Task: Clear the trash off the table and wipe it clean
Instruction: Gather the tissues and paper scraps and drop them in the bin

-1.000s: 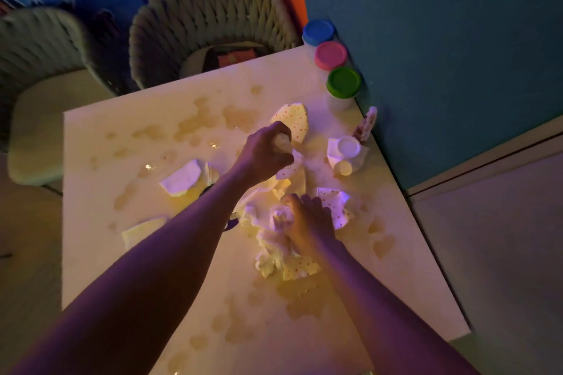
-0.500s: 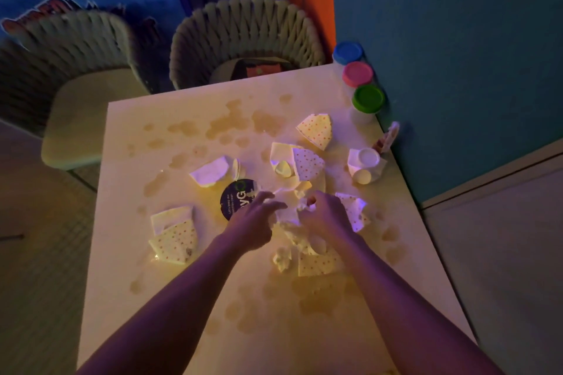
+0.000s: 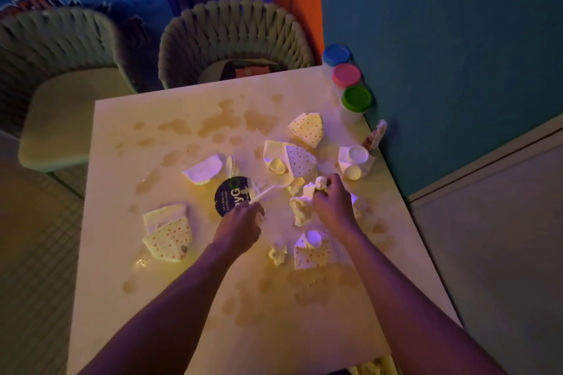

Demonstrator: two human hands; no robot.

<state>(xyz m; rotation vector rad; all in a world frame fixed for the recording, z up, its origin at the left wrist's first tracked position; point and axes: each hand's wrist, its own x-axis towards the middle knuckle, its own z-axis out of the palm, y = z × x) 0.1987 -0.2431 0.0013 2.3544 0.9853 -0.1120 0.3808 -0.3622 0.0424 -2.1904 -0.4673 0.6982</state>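
Observation:
Several crushed polka-dot paper cups lie on the stained pale table (image 3: 170, 307): one at the left (image 3: 169, 237), one at the back (image 3: 307, 129), one mid-table (image 3: 297, 160), one near me (image 3: 315, 251). My left hand (image 3: 239, 228) pinches a thin white stick (image 3: 262, 193) that lies over a dark round lid (image 3: 231, 195). My right hand (image 3: 333, 204) is closed on a wad of crumpled napkin (image 3: 304, 202). A small napkin scrap (image 3: 277, 253) lies between my forearms. A torn white cup piece (image 3: 204, 168) sits left of centre.
Three tubs with blue (image 3: 336, 55), pink (image 3: 346, 74) and green (image 3: 357, 98) lids stand at the table's far right corner by the teal wall. A crushed white cup (image 3: 355, 160) and a wrapper (image 3: 377, 132) lie near them. Two woven chairs (image 3: 234, 30) stand beyond the table.
My left hand drew back from the far cups and closed on the white stick. My right hand shifted right and lifted the napkin wad. The camera view rose slightly.

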